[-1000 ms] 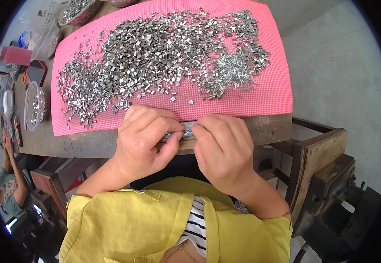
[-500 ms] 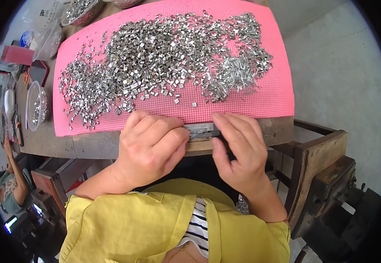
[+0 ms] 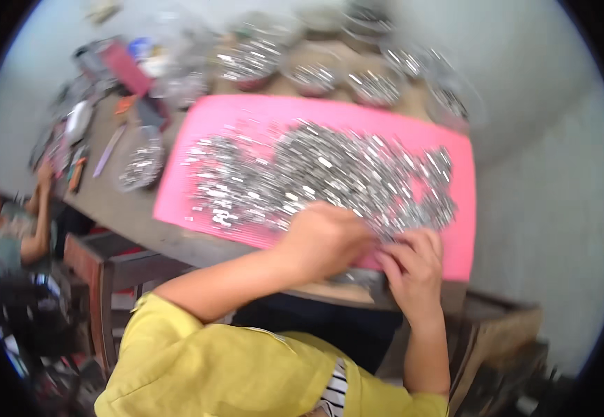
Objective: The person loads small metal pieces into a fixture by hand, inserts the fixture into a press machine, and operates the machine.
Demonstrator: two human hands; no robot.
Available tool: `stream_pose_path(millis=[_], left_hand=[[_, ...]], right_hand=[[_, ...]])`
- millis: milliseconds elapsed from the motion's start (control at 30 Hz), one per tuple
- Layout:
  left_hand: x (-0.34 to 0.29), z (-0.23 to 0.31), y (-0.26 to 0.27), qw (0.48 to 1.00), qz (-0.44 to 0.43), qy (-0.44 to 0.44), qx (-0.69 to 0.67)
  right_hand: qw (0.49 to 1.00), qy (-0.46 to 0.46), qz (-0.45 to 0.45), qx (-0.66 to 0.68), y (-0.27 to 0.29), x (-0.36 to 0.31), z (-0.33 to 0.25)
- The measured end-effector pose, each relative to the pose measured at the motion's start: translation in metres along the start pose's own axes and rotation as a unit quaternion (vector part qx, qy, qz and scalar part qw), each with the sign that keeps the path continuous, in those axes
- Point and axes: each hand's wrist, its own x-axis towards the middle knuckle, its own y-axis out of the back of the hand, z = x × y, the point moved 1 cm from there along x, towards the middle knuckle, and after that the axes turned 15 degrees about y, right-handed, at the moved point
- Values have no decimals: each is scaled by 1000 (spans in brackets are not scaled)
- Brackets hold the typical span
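Observation:
A large spread of small silvery metal pieces (image 3: pixel 329 163) lies on a pink textured mat (image 3: pixel 459 243). At the pile's near edge, my left hand (image 3: pixel 326 240) is curled closed over the mat, its fingertips hidden beneath it. Close on its right, my right hand (image 3: pixel 416 267) has bent fingers drawn together toward the thumb, by the front right of the pile. Motion blur hides whatever lies between the fingers of either hand. Below the hands, at the bench's front edge, a grey metal bar or block (image 3: pixel 361 278) shows partly.
Several clear tubs of metal pieces (image 3: pixel 375 88) line the back of the bench (image 3: pixel 190 251). Another tub (image 3: pixel 142 167) stands left of the mat, near an orange-handled tool (image 3: pixel 77 174). A co-worker (image 3: pixel 20 222) sits at far left. A wooden frame (image 3: pixel 493 333) stands at lower right.
Both hands have left the metal bar at the bench edge and moved forward to the pile's near edge. The view has shifted, bringing more back tubs into sight.

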Motion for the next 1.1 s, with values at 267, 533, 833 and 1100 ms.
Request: stream_pose_path(millis=[267,533,833,1100], left_hand=[[13,-3,-31,990,-65,-37,117],[12,-17,-42,992,-39,-71,100],[-7,-17,11,980,-4,-58,193],[-13,-9,8,980,-95,-59,166]], right_hand=[[995,12,-60,-73,5,17,-4],[986,10,-96,-137,-7,22,-9],[999,-41,-11,4,1,-9,-12],[997,9,11,71,1,-27,-28]])
